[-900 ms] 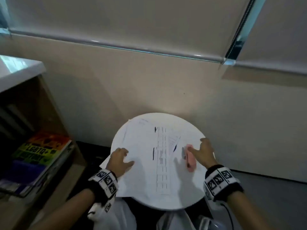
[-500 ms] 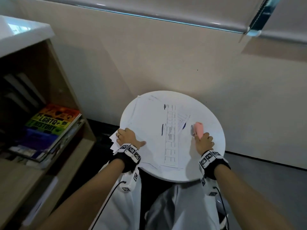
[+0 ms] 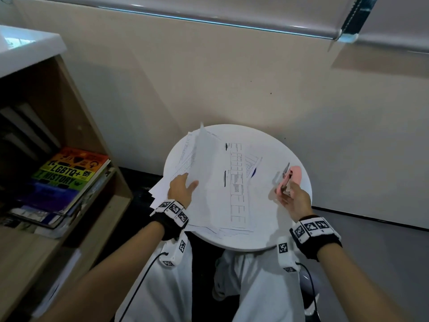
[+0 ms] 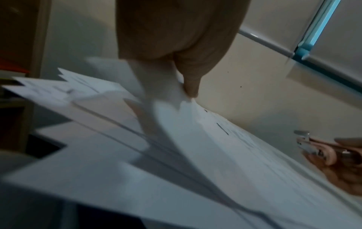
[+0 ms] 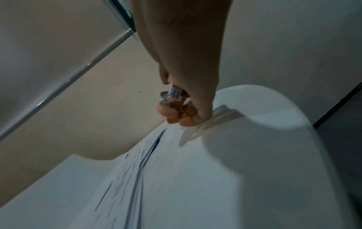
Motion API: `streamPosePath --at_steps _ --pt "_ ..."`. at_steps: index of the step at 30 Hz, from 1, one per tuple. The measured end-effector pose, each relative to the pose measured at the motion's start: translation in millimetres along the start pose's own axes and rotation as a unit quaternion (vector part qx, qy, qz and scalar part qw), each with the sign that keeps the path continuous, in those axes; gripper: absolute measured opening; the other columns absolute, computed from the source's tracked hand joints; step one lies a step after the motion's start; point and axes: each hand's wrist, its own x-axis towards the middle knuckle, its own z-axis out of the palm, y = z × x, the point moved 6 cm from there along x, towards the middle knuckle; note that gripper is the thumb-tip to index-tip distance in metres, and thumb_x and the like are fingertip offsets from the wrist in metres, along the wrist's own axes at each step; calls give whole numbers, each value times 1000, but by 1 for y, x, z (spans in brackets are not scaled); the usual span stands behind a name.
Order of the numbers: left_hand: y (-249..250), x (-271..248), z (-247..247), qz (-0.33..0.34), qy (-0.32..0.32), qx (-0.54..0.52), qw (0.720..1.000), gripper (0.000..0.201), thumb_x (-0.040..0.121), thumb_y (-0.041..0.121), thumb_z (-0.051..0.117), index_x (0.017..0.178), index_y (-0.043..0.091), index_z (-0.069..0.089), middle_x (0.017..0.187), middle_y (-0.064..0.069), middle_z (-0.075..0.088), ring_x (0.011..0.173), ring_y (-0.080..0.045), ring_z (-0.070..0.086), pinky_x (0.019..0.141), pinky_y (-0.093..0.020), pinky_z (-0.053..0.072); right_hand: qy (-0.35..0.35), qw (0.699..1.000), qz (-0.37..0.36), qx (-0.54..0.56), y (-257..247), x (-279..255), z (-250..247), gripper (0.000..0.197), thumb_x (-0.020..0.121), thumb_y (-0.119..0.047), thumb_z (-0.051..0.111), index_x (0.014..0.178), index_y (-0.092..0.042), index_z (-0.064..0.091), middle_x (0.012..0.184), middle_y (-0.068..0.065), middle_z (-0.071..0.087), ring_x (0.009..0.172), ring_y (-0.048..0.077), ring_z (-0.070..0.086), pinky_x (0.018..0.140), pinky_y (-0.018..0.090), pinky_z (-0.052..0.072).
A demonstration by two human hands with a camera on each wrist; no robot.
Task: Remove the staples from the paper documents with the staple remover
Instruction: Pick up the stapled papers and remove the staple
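hands on papers and remover at a round table

a stack of papers (image 3: 216, 182) lies spread over a round white table (image 3: 274, 231), its sheets fanned and overhanging the table's left edge. the top sheet bears a printed column of boxes running down its middle.

the left hand (image 3: 182, 188) is on the left part of the stack. its thumb and fingers pinch the edge of an upper sheet, which is lifted and curls up off the sheets below; the left wrist view shows the thumb (image 4: 191, 80) pressed on that raised edge, with the lower sheets fanned beneath.

the right hand (image 3: 293, 198) is at the right side of the table, just beside the papers. its fingers are curled round a pink staple remover (image 3: 289, 180), held raised off the tabletop. the remover's metal tip points away from the person, toward the wall, and its jaws stand apart. in the right wrist view the metal parts (image 5: 172, 96) show between the curled fingers, above the table's rim.

to the left stands a wooden shelf (image 3: 69, 126) with a rainbow-coloured book (image 3: 67, 175) lying on top of others. the person's white trousers (image 3: 255, 287) show under the table.
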Motion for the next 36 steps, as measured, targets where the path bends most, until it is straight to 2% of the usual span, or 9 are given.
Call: streamPosePath --at_steps 3,8,12,16,20,24,27,31,36 --pt "3 -19 -5 10 -9 -137 990 38 95 24 55 125 1 55 123 -12 57 114 -23 52 96 -27 39 -48 998 -23 29 -12 -3 3 4 89 2 56 92 2 54 70 8 62 84 30 60 66 30 58" --pt "-5 -63 9 -65 -165 -225 958 28 93 18 58 119 9 59 117 -8 65 111 -28 62 97 -44 49 -108 992 -51 -36 -35 -23 32 43 77 23 36 101 -10 50 84 9 53 77 24 58 76 38 52" --pt "-19 -106 24 -125 -275 -207 931 23 93 13 57 114 6 62 108 -8 68 95 -23 67 83 -35 56 -128 976 -6 -174 -24 -34 48 45 76 17 39 115 -6 43 91 8 54 75 23 53 62 35 49" --pt "-29 -138 27 -175 -322 -153 918 17 95 13 53 84 5 63 54 8 63 44 -2 57 41 -12 42 -132 931 50 -337 18 -42 53 27 92 -14 48 117 -4 44 99 13 51 82 26 53 56 30 48" --pt "-36 -152 28 -173 -393 -38 902 34 95 29 51 93 -4 60 83 -10 66 70 -23 64 51 -24 52 -96 929 21 -356 38 -28 61 28 94 -18 50 119 -8 41 109 12 49 97 27 49 61 30 46" --pt "-35 -119 2 -55 -195 220 954 48 86 48 59 105 7 45 112 -9 53 111 -27 53 79 -32 47 -127 915 5 -384 36 -23 77 31 93 -22 50 121 -12 41 115 12 53 105 31 55 83 42 50" --pt "-32 -101 -2 -88 -135 84 983 64 79 40 71 114 1 35 124 -15 44 118 -30 44 96 -38 43 -143 916 9 -374 37 -26 79 33 91 -27 50 121 -14 43 114 17 57 109 40 60 70 38 51" --pt "-23 -107 11 -50 -141 3 989 53 83 22 71 108 15 24 114 -8 50 108 -25 51 91 -31 43 -119 950 1 -288 35 -23 72 31 91 -28 51 118 -14 44 107 17 56 94 37 61 50 30 45" --pt "-16 -124 3 -13 -52 -94 994 40 85 14 61 96 31 26 91 -13 59 83 -31 60 78 -46 52 16 968 -56 -246 19 -21 53 21 93 -20 49 112 -14 43 89 3 52 77 20 53 64 38 52"
